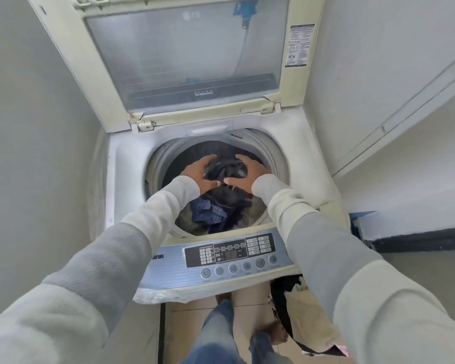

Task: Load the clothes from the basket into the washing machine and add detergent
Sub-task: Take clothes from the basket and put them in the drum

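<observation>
A top-loading washing machine stands in front of me with its lid raised upright. Dark and blue clothes lie in the drum. Above them sits a dark bundle of clothes, gripped from both sides. My left hand clasps its left side and my right hand clasps its right side, over the drum opening. Low on the right, behind my right sleeve, the basket shows dark fabric and a beige cloth.
The control panel with buttons runs along the machine's near edge. Plain walls close in on the left and right. A white cabinet juts out at upper right. My legs stand on the tiled floor below the machine.
</observation>
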